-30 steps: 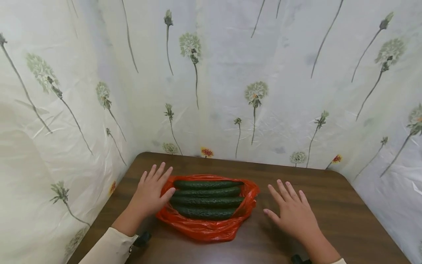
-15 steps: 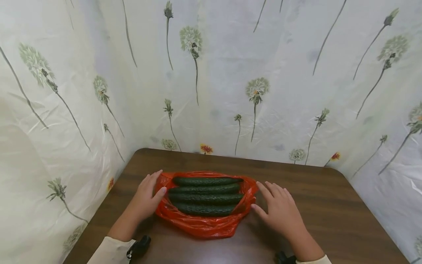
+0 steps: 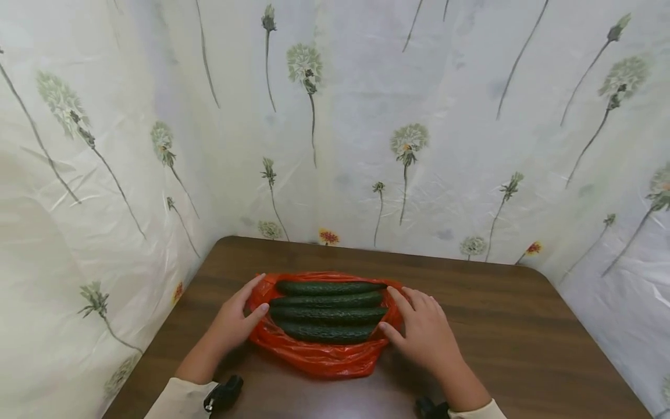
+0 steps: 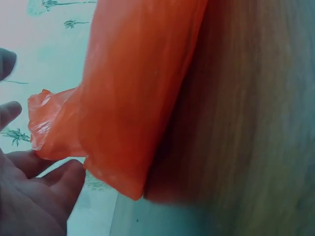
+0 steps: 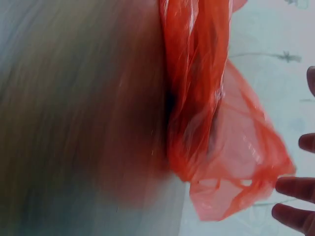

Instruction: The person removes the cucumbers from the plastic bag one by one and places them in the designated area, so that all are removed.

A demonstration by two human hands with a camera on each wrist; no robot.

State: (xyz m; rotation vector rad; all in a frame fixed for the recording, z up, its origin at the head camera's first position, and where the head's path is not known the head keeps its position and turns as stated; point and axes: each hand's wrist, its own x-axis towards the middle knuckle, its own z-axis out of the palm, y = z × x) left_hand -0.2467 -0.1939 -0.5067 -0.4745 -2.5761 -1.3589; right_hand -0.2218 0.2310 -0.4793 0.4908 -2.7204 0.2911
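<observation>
Several dark green cucumbers (image 3: 327, 316) lie side by side in a red plastic bag (image 3: 330, 362), its mouth spread wide around them. My left hand (image 3: 232, 320) is at the bag's left end, thumb and fingers apart, fingertips at the rim. On the opposite end, my right hand (image 3: 426, 331) reaches over the rim with spread fingers, its index fingertip close to the cucumber tips. The left wrist view shows the bag's side (image 4: 133, 98) with fingertips touching a loose flap. In the right wrist view, separate fingers (image 5: 298, 189) meet the crumpled bag (image 5: 197, 98).
The bag rests on a brown wooden table (image 3: 502, 326) with rounded far corners. A pale curtain (image 3: 345, 116) printed with dandelions rises behind it and on both sides. Dark wrist devices (image 3: 224, 394) sit below the hands at the sleeve cuffs.
My right hand has moved left from the table to the bag's right rim. The left hand has lowered slightly and drawn back to the left rim. The cucumbers stay in place.
</observation>
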